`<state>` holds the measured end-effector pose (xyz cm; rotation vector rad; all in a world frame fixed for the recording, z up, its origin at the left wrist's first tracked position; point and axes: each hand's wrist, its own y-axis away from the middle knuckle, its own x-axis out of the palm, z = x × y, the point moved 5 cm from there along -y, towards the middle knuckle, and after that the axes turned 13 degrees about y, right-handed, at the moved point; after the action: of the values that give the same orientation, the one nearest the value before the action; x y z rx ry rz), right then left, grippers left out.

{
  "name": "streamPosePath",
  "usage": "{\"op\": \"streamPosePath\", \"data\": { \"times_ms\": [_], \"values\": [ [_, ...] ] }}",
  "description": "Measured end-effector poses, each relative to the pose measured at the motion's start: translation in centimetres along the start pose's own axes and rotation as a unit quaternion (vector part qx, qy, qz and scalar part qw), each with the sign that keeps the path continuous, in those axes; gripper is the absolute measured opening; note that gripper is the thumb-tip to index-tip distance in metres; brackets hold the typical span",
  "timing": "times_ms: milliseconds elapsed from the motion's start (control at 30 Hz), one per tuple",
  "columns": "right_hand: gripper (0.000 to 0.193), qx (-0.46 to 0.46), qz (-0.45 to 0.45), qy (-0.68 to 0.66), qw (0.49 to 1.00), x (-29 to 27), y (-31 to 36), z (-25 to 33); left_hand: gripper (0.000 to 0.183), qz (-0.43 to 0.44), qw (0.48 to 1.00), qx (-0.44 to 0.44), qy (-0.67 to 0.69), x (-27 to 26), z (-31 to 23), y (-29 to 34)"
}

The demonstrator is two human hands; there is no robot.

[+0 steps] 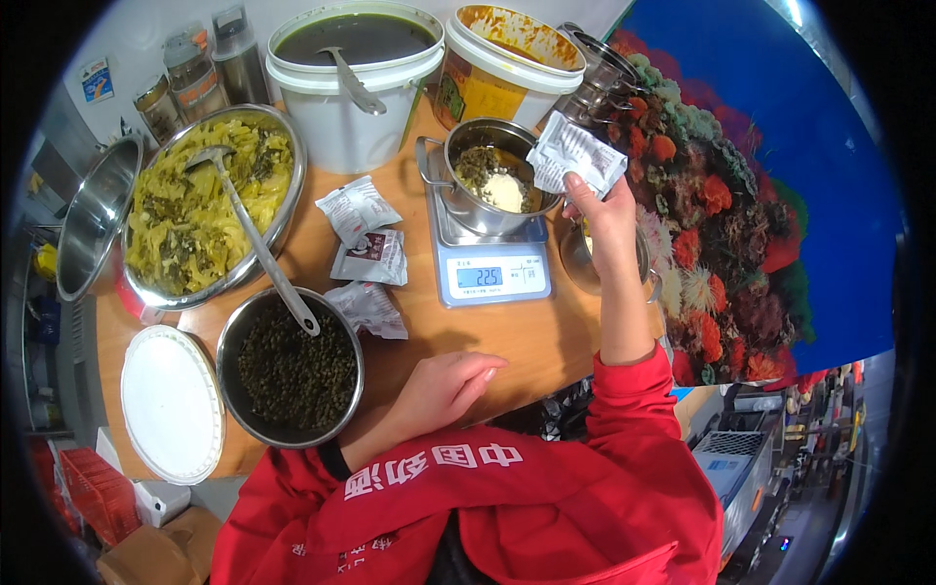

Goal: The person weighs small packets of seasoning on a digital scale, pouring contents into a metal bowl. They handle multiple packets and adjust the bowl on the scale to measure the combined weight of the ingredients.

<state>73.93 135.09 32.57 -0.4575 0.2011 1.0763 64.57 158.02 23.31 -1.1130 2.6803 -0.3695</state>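
Observation:
My right hand (597,210) grips a white printed sachet (577,156) by its lower edge, just over the right rim of a small steel pot (485,216). In the pot lie a pale powder heap (504,193) and dark green bits (476,166) in brownish liquid. A pale blue digital kitchen scale (495,283) with a lit display carries the pot. My left hand (447,392) rests empty near the table's front edge, its fingers stretched to the right. Three more sachets (358,208) lie left of the scale.
At left stand a steel basin (292,210) of yellow-green pickled leaves, a bowl (359,375) of green peppercorns, a long-handled ladle (258,234) and a white lid (173,405). Behind are two buckets (346,132). Another steel pot (577,263) sits under my right forearm.

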Motion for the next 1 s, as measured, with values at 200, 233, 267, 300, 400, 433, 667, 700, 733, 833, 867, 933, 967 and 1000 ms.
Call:
{"op": "streamPosePath", "data": {
  "times_ms": [200,233,267,300,400,433,667,700,733,833,867,933,967,1000],
  "values": [
    [0.034,-0.052,0.006,0.057,0.997,1.0,-0.6,0.4,0.018,-0.006,1.0,0.008,-0.002,0.0,-0.1,0.0],
    [0.033,-0.041,0.02,0.088,0.995,1.2,-0.7,0.3,0.018,-0.007,1.0,0.013,-0.004,-0.1,-0.2,0.0],
    [0.032,-0.08,-0.008,0.078,0.994,1.0,-0.9,0.8,0.018,-0.005,1.0,0.012,-0.003,-0.1,-0.2,0.0],
    [0.031,-0.013,-0.015,0.084,0.996,0.5,-1.0,0.3,0.019,-0.009,1.0,0.019,-0.004,-0.1,-0.2,0.0],
    [0.029,-0.031,-0.003,0.074,0.997,0.9,-1.3,0.6,0.019,-0.009,1.0,0.017,0.002,-0.2,-0.3,0.0],
    [0.027,-0.036,-0.013,0.063,0.997,0.9,-1.3,0.7,0.019,-0.01,1.0,0.017,0.005,-0.2,-0.3,0.0],
    [0.03,-0.039,0.029,0.05,0.998,2.0,-1.1,0.2,0.018,0.003,1.0,-0.008,0.008,-0.1,-0.1,0.0],
    [0.03,-0.042,0.012,0.044,0.998,1.8,-1.2,0.2,0.018,-0.001,1.0,0.004,0.002,-0.2,-0.3,0.0],
    [0.03,-0.045,-0.004,0.038,0.998,1.7,-1.3,0.2,0.018,-0.003,1.0,0.008,0.001,-0.2,-0.3,0.0],
    [0.03,-0.047,0.022,0.052,0.997,2.1,-1.3,0.0,0.017,-0.012,1.0,0.016,-0.001,-0.1,-0.3,0.0],
    [0.03,-0.044,-0.007,0.023,0.999,1.9,-1.3,0.0,0.017,-0.006,1.0,0.009,0.005,-0.1,-0.2,0.0],
    [0.029,-0.032,-0.02,0.005,0.999,1.8,-1.4,-0.2,0.017,-0.006,1.0,0.008,0.001,-0.1,-0.2,0.0],
    [0.029,-0.025,-0.008,0.012,1.0,1.9,-1.4,-0.2,0.017,-0.001,1.0,-0.01,0.008,-0.1,0.0,0.1],
    [0.029,-0.019,0.0,0.015,1.0,2.0,-1.4,-0.2,0.018,-0.005,1.0,0.005,0.004,-0.1,-0.2,0.1]
  ]
}}
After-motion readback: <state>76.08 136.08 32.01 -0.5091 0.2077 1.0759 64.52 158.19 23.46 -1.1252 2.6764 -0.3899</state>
